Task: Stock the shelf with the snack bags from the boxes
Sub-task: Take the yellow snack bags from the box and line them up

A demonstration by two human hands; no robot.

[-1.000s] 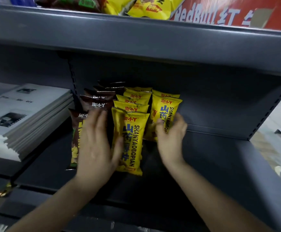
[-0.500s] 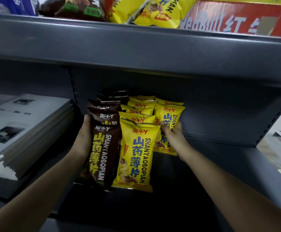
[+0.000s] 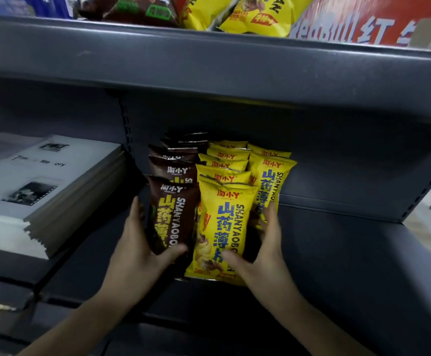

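Rows of snack bags stand on the dark grey shelf: brown bags on the left, yellow bags in the middle and right. My left hand grips the front brown bag, fingers along its left side and thumb across its lower front. My right hand holds the front yellow bag, thumb on its lower front and fingers along its right edge, beside the right-hand yellow bag. More brown bags and yellow bags stand in rows behind.
A stack of white printed booklets lies on the shelf to the left. The upper shelf edge hangs over the bags, carrying more snack bags and a red carton. Bare shelf surface extends right of the bags.
Both hands have come forward to the lower fronts of the two front bags. The right hand left the right-hand yellow bag and took the front yellow one.
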